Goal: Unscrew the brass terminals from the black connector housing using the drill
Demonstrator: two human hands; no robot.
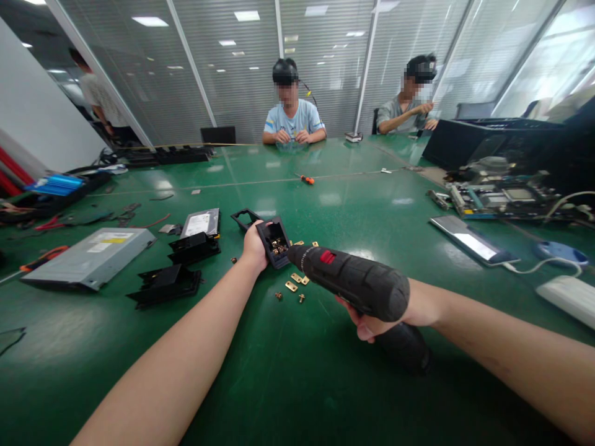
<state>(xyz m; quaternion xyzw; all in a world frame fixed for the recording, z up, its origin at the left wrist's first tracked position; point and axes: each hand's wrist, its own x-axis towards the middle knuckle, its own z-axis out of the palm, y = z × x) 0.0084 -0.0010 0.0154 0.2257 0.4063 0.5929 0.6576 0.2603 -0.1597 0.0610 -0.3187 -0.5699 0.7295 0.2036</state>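
Blk box (pixel 270 231) gripped in L hand (pixel 255 246), left of R hand (pixel 370 326), wrapped round drill (pixel 353 279), nose twd box.

The drill (pixel 357 282) is showing matt black plastic, grooved housing, red plastic-looking switch (pixel 328 256). By its tip, the box (pixel 279 262) is looking smooth, satin black plastic; small plates (pixel 291 286) near the tip are shining like brass. Left of the drill, the drive casing (pixel 88 257) is showing dull grey sheet metal. Beneath the drill, the tabletop (pixel 260 371) is reflecting lights: smooth, glossy green.
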